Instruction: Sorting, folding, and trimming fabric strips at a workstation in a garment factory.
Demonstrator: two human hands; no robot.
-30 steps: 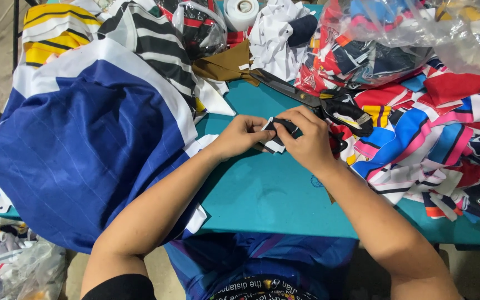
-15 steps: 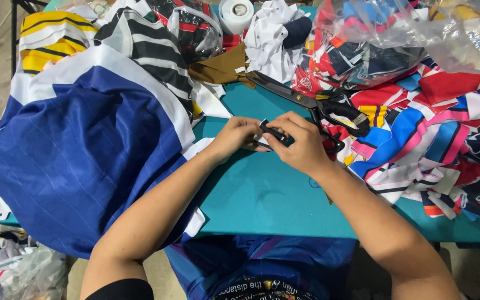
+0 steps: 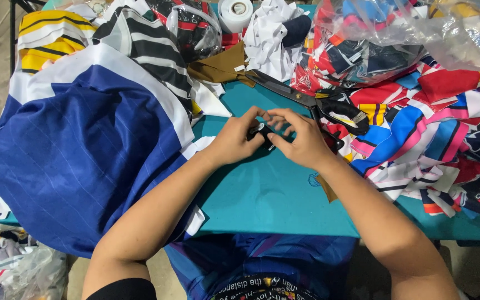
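Fingers of your left hand (image 3: 239, 139) and right hand (image 3: 301, 141) pinch together around a small black piece (image 3: 259, 133) over the teal table (image 3: 262, 194), just beside the black scissors (image 3: 306, 100); fine handling is under way, so steadiness matters most.

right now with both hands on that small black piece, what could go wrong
The big scissors lie on the teal table just beyond the right hand; reaching forward blind could catch the blades. The small black piece sits pinched between both hands, left hand included, so a loose grip could drop it among the colourful fabric scraps, where it may be hard to find.
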